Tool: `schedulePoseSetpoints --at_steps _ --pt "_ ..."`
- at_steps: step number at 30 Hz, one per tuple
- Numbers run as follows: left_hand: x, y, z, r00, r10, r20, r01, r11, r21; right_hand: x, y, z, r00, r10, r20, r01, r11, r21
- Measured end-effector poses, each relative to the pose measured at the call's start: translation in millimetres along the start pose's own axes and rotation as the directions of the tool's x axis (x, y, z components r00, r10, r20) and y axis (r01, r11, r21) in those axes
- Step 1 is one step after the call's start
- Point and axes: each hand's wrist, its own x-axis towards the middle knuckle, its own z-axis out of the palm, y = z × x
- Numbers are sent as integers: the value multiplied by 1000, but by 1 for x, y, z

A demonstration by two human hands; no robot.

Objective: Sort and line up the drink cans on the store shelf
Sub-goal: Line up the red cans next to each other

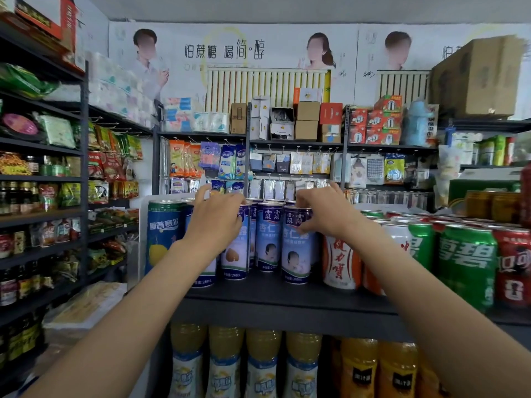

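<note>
Occlusion: the left hand [214, 216] covers the upper half of a pale blue slim can [204, 275], so only the lower edge of its label, marked "240mL", is legible. The fingers curl over the rim of that can and reach the neighbouring almond-drink can [236, 254]; whether they grip either one cannot be determined. The right hand [323, 215] has its fingers curled around the top of the front almond-drink can [296, 248], gripping it at the rim; the upper right part of that label is hidden.

Location: all cans stand upright on the dark shelf [287, 295], in a tight cluster at its front left. Rows behind them show only as lids.

Legible markings: the almond-drink cans read "杏仁" on a blue and purple label. The tall blue can [163, 234] at far left carries a lemon graphic; its text is blurred. The white and orange can [342, 259], just beside the right wrist, bears red calligraphy. The green cans [467, 262] read "雪碧"; the red cans [513, 268] are cut off by the frame edge.

Below the shelf, yellow drink bottles [261, 360] are cut off at the lower edge. The wall poster [224, 50] reads "怕蔗糖 喝简醇".
</note>
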Motion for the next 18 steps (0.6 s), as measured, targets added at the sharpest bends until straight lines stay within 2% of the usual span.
schedulePoseSetpoints --at_steps 2,6,10,13,15,18 --pt "-3 -1 3 999 -3 -35 3 1000 -9 4 -8 3 999 -21 -31 24 995 92" --pt "-9 10 5 990 11 -137 -22 997 -77 10 -25 10 997 -67 -25 70 985 159" --pt "-9 22 0 984 61 -168 -83 988 -129 9 7 -2 994 74 -81 -44 946 321" --pt "-9 30 3 986 111 -124 -129 980 -151 8 32 0 985 166 37 -170 973 158" --pt "-9 35 7 987 139 -76 -148 980 -133 10 33 9 977 182 110 -192 977 91" --pt "-8 37 12 988 148 -40 -151 984 -91 20 30 17 976 218 -5 -217 976 17"
